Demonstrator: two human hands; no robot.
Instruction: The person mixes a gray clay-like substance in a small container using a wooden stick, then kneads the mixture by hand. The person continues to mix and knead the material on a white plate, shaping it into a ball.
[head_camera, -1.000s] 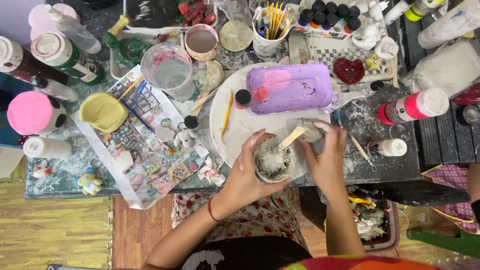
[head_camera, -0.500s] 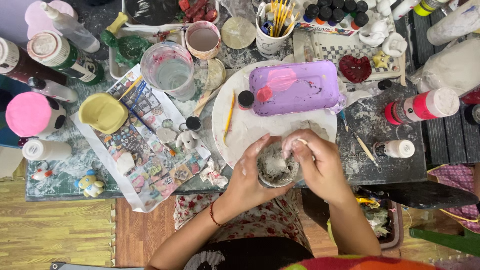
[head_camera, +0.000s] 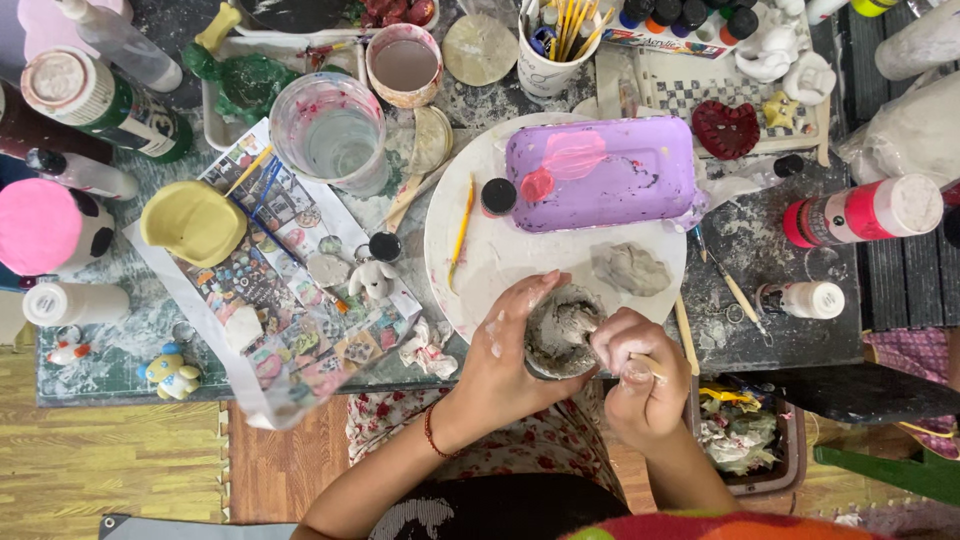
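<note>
Left hand (head_camera: 505, 345) gripping clay cup (head_camera: 560, 333); right hand (head_camera: 640, 370) closing on wooden stick (head_camera: 655, 370), near white plate (head_camera: 500, 260)

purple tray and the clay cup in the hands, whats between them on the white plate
In the head view, a grey clay lump lies on the white plate between the purple tray and the clay cup.

From my feed I see both forearms bare, no sleeves. The left hand (head_camera: 515, 345) is smeared with pale grey clay; a thin red bracelet (head_camera: 430, 432) circles that wrist. The right hand (head_camera: 640, 375) has clay-dusted fingers (head_camera: 610, 345). A floral-print garment covers the lap.
</note>
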